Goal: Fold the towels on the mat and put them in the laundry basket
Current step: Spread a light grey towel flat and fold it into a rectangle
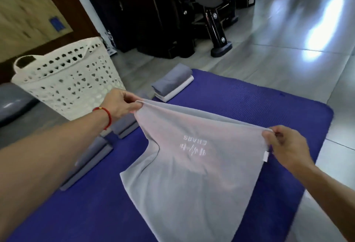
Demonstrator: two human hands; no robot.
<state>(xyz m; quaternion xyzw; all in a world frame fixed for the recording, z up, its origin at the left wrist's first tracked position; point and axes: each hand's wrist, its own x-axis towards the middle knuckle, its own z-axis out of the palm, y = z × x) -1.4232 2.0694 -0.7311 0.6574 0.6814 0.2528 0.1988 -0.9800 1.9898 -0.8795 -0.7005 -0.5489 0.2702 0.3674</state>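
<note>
At lower centre a pale grey towel (184,180) drapes onto the blue mat (249,111), its far corners pinched by the left hand (119,105) and right hand (284,145). Keep that edge taut and level, folding squarely. Folded towels (172,84), seemingly two, wait beyond; laundry basket (63,80) upper left.

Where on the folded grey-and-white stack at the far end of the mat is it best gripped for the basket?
Grip the folded stack by its two long sides, coming from above, one hand each side. It lies flat and layered, so squeezing both sides should keep the layers together. Both hands now hold the pale towel.
</note>
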